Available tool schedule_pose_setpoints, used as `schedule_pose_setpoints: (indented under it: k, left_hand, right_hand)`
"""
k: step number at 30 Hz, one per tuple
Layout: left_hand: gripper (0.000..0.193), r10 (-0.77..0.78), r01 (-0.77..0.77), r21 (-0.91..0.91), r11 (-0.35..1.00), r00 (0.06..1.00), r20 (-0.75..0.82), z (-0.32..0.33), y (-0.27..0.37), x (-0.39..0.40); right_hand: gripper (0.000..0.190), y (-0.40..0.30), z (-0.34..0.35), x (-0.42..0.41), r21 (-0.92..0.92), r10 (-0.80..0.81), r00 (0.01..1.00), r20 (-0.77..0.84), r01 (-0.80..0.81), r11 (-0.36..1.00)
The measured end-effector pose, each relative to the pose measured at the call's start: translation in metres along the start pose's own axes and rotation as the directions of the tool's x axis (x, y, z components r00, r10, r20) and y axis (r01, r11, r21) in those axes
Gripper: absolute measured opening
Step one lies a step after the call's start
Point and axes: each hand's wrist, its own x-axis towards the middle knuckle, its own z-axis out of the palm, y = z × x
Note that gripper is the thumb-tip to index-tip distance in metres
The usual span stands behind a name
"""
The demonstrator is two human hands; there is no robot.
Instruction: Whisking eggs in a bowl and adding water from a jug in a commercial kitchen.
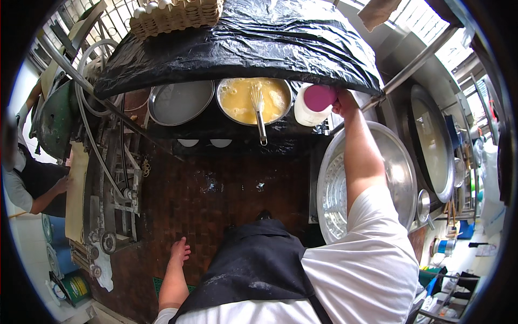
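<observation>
At the right end of the shelf, my right hand [346,103] is closed on the side of a purple plastic cup [319,98]. The cup covers part of a white plastic jar [306,116]; whether the two touch, I cannot tell. Left of the jar, a steel bowl [219,95] contains yellow liquid [236,101] with froth. A wire whisk [259,106] leans in it, its handle over the near rim. A second round steel pan [152,110] holds a cloudy liquid. My left hand [181,251] hangs low over the floor, empty, its fingers slightly curled and apart.
Black plastic [283,44] covers the upper surface, overhanging the bowls; cardboard egg trays [176,20] sit there. A large perforated steel basin [394,154] and a wide pan [433,137] stand right. Left, a person's hand [61,184] is beside a roller machine [107,243]. The brown floor [194,202] has wet spots.
</observation>
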Motion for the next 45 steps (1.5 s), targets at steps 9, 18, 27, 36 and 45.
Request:
schedule_pose_setpoints:
  k: [9,18,27,36,45]
  left_hand:
    - [0.064,-0.019,-0.041,0.357,0.933,0.986,0.164,-0.009,0.020,0.038]
    - [0.046,0.084,-0.212,0.492,0.844,0.959,0.269,0.018,0.090,0.056]
    - [0.043,0.083,-0.287,0.615,0.734,0.937,0.338,0.035,0.120,0.062]
    - [0.052,0.082,-0.278,0.616,0.737,0.942,0.327,0.019,0.114,0.058]
    - [0.041,0.131,-0.216,0.543,0.811,0.973,0.190,-0.007,0.093,0.057]
  right_hand:
    - [0.040,0.093,0.097,-0.233,-0.253,-0.307,0.948,0.084,0.319,0.913]
    - [0.028,0.192,0.062,-0.402,-0.763,-0.422,0.904,0.068,0.320,0.562]
    - [0.020,0.258,-0.046,-0.526,-0.928,-0.011,0.991,-0.130,-0.118,0.354]
    - [0.012,0.331,-0.139,-0.567,-0.859,-0.218,0.832,-0.511,-0.486,0.158]
    - [0.060,0.332,-0.082,-0.468,-0.929,0.431,0.854,-0.291,-0.360,0.085]
